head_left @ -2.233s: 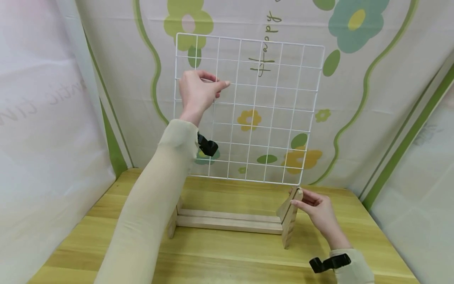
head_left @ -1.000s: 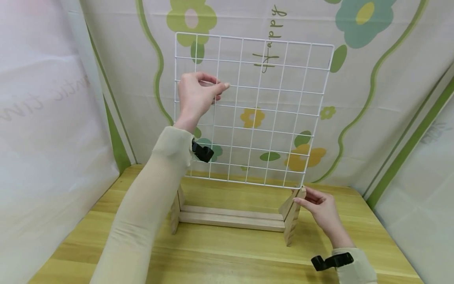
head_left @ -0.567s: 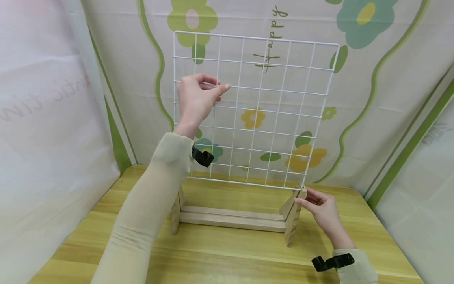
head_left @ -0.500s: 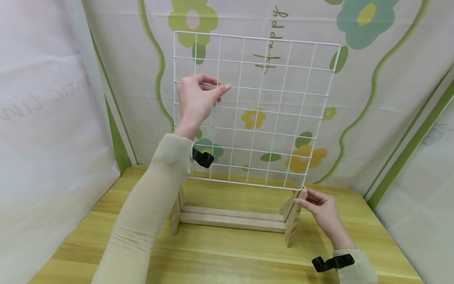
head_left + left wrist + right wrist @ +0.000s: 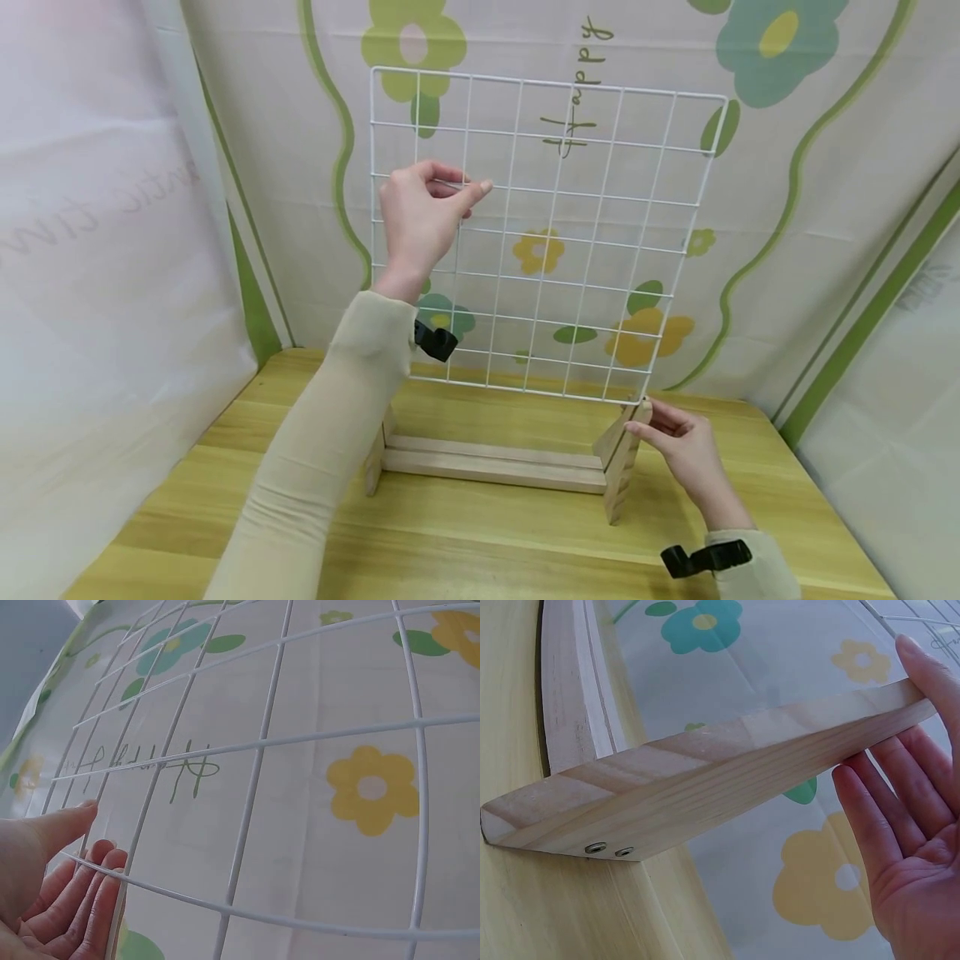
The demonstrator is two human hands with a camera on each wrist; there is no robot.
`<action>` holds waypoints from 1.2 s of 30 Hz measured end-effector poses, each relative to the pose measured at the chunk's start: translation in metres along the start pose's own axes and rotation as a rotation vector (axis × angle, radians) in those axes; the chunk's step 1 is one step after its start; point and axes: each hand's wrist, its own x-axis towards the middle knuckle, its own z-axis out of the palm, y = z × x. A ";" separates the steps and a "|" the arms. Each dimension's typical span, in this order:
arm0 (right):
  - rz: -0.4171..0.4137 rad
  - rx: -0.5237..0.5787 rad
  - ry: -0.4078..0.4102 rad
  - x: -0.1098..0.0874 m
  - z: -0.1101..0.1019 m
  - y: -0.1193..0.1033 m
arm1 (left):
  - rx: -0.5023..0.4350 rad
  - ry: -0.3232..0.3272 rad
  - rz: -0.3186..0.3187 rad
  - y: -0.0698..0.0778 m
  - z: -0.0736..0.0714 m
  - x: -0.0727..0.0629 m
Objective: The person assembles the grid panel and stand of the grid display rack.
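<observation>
A white wire grid panel (image 5: 555,193) stands above the wooden stand (image 5: 495,468) in the head view. My left hand (image 5: 423,212) pinches the grid near its left side, with thumb in front and fingers reaching behind the wires; the left wrist view also shows this hand (image 5: 45,900) at the wires. The grid's lower right corner meets the top of the stand's right side piece (image 5: 622,462). That side piece's top is held between thumb and fingers of my right hand (image 5: 686,454). My left forearm hides part of the stand's left side piece (image 5: 375,467).
The stand rests on a wood-grain table (image 5: 480,550). Behind it hangs a flower-printed cloth (image 5: 750,208), with white cloth sides at left and right. Two screw heads (image 5: 596,847) show low on the side piece. Each wrist wears a black mount (image 5: 437,340).
The grid's upper right corner has swung to the right and its lower edge sits slightly lower in view. Both hands keep their holds. The head view has shifted a little.
</observation>
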 end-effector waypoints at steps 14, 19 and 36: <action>0.030 -0.058 0.025 0.000 0.000 0.003 | -0.016 0.030 0.081 -0.003 0.002 -0.005; 0.033 -0.058 0.024 0.001 0.000 0.003 | -0.014 0.048 0.111 -0.004 0.001 -0.006; 0.031 -0.051 0.027 0.000 0.003 0.004 | -0.033 0.070 0.172 -0.008 -0.001 -0.016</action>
